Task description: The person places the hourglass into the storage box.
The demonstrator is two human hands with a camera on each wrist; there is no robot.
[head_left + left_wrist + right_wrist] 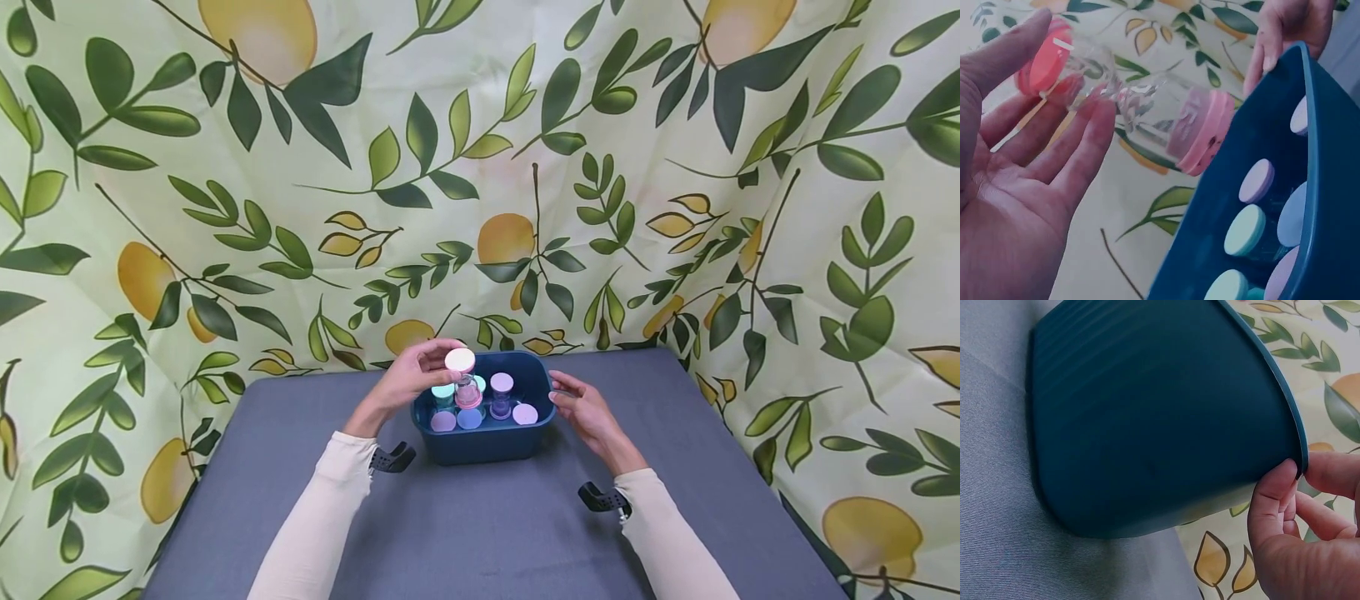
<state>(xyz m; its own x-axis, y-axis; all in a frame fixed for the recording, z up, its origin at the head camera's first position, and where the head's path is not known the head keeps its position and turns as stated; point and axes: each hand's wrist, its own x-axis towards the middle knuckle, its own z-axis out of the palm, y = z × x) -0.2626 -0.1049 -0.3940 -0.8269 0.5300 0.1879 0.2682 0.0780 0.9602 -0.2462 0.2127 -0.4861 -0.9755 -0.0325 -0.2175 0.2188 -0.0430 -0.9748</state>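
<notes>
My left hand (405,379) holds a pink-capped sand timer (1154,115) by its upper cap, between thumb and fingers. The timer has two clear bulbs and hangs just over a dark blue bin (480,448). Inside the bin stand several more sand timers, among them one with a purple cap (501,383), one with a blue cap (470,418) and one with a mint cap (1244,230). At the bin's right end, my right hand (592,412) pinches the rim; the right wrist view shows the thumb (1275,487) against the outer wall.
The bin stands on a grey cloth-covered table (480,533), toward its back edge. A fabric backdrop (465,208) printed with leaves and fruit hangs behind and along the sides. Black straps (600,498) are on both wrists.
</notes>
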